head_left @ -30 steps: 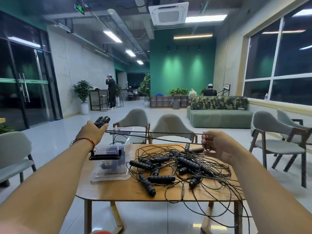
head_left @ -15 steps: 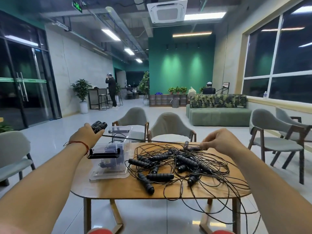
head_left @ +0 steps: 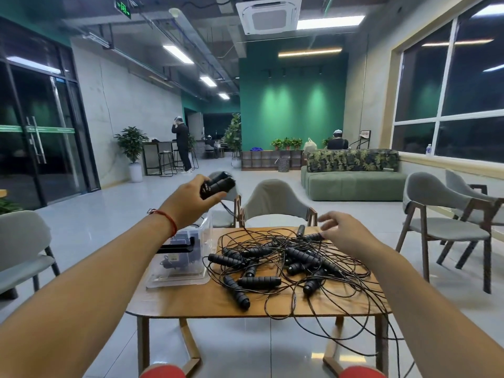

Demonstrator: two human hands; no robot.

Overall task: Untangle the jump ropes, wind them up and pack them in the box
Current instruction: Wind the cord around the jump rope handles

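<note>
A tangle of black jump ropes (head_left: 286, 257) with several ribbed black handles lies on the wooden table (head_left: 207, 301). My left hand (head_left: 191, 203) is raised above the clear plastic box (head_left: 182, 257) and grips a pair of black rope handles (head_left: 216, 185); their thin cord drops toward the pile. My right hand (head_left: 341, 233) hovers over the far right of the tangle with fingers spread and holds nothing. The box stands at the table's left and has dark items inside. Some cords hang off the table's right front edge.
Grey chairs stand behind the table (head_left: 275, 203), at the left (head_left: 24, 246) and at the right (head_left: 441, 214). A green sofa (head_left: 354, 184) is farther back. Two people are in the distance. My red shoe tips show at the bottom.
My right hand let go of the stretched cord and opened over the pile. My left hand moved up and to the right with the handles. The cord went slack.
</note>
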